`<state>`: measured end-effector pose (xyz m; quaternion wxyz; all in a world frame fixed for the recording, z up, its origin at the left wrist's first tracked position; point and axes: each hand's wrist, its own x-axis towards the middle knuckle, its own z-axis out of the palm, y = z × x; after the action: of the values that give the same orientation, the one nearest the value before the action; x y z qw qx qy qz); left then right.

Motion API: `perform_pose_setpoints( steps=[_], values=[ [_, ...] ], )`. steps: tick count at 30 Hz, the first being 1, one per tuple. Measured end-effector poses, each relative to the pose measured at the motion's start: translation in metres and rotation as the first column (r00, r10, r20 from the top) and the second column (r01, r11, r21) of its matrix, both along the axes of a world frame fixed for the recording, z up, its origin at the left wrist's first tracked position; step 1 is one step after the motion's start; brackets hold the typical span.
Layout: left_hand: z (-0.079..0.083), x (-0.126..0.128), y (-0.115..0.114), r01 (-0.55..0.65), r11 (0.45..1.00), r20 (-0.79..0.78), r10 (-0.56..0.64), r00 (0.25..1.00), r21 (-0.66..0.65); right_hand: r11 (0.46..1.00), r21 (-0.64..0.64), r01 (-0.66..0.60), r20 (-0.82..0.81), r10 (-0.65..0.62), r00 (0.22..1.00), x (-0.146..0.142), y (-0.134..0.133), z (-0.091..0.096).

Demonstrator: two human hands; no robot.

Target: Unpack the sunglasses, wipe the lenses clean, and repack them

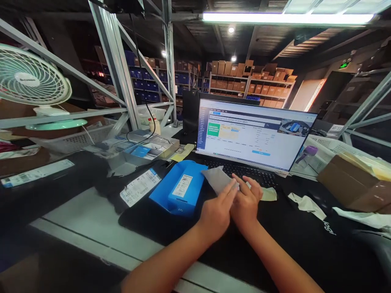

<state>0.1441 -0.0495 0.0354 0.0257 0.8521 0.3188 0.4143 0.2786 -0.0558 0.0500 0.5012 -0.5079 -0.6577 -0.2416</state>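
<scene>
Both my hands meet in front of the keyboard (244, 173) on a black desk mat (290, 244). My left hand (218, 211) has its fingers stretched together and pinches the edge of a grey translucent bag (217, 178). My right hand (247, 201) lies beside it, fingers curled onto the same bag, with a pale yellowish sheet (269, 194) under its fingertips. Just left of my hands stands a blue box (180, 187) with a white label on top.
A lit monitor (253, 134) stands behind the keyboard. A printed shipping label (139, 186) lies left of the blue box. A white fan (30, 81) and tray of items (146, 148) sit at left, a cardboard box (351, 183) at right. Metal racking surrounds the desk.
</scene>
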Motion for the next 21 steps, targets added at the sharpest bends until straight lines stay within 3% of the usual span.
perform_pose_setpoints(
  steps=[3,7,9,10,13,15,17,19,21],
  values=[
    [-0.003,0.001,0.0,0.165,0.986,-0.033,-0.165,0.986,0.023,0.97,-0.125,-0.208,-0.049,0.204,0.978,0.011,0.01,-0.007],
    [-0.002,0.001,-0.001,0.27,0.963,-0.008,-0.27,0.963,-0.02,0.809,-0.415,-0.416,-0.15,0.39,0.909,0.036,0.015,0.0],
    [-0.002,0.002,-0.003,0.239,0.971,0.081,-0.236,0.968,-0.027,0.756,-0.486,-0.439,-0.194,0.397,0.897,0.045,0.014,0.006],
    [-0.003,0.002,-0.004,0.209,0.977,0.146,-0.202,0.968,-0.032,0.755,-0.497,-0.428,-0.204,0.378,0.903,0.049,0.014,0.009],
    [-0.007,0.006,-0.009,0.135,0.989,0.29,-0.115,0.95,-0.052,0.814,-0.51,-0.277,-0.177,0.216,0.96,0.056,0.015,0.013],
    [-0.01,0.01,-0.013,0.16,0.986,0.273,-0.141,0.951,-0.048,0.824,-0.544,-0.157,-0.144,0.093,0.985,0.059,0.015,0.012],
    [-0.014,0.015,-0.018,0.221,0.974,0.213,-0.207,0.955,-0.046,0.81,-0.574,-0.122,-0.146,0.046,0.988,0.06,0.015,0.012],
    [-0.018,0.019,-0.023,0.28,0.959,0.176,-0.267,0.947,-0.05,0.774,-0.596,-0.213,-0.201,0.113,0.973,0.062,0.015,0.014],
    [-0.018,0.019,-0.026,0.313,0.948,0.172,-0.3,0.938,-0.052,0.645,-0.624,-0.442,-0.357,0.268,0.895,0.072,0.014,0.019]
  ],
)
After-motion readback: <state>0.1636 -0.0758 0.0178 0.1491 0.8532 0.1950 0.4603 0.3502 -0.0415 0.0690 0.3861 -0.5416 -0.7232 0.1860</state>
